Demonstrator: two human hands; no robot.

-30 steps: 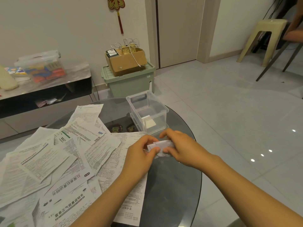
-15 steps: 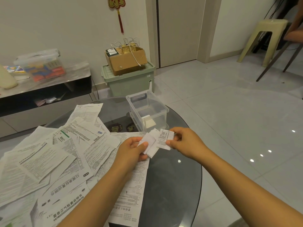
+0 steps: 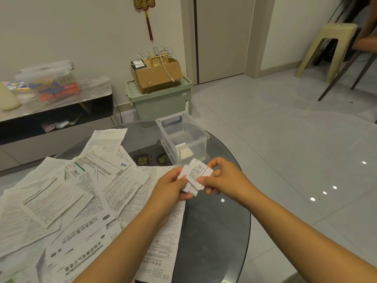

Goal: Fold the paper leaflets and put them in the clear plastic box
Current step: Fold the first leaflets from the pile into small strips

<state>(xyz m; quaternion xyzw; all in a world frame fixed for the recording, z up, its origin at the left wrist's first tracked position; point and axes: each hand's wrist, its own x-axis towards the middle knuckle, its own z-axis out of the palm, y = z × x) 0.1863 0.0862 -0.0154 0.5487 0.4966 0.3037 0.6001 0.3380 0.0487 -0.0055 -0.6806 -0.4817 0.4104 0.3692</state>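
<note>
Both hands grip one small folded leaflet [image 3: 196, 176] above the glass desk [image 3: 214, 231]: left hand [image 3: 170, 190] pinching its left edge, right hand [image 3: 223, 178] its right. The clear plastic box [image 3: 183, 137] stands just beyond at 12 o'clock; unfolded leaflets [image 3: 81, 193] sprawl at 9 o'clock.

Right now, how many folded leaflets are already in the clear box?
1 that I can see: a small folded leaflet lying on the bottom of the clear box, near its front wall. Another is held between the left hand and right hand, outside the box.
</note>
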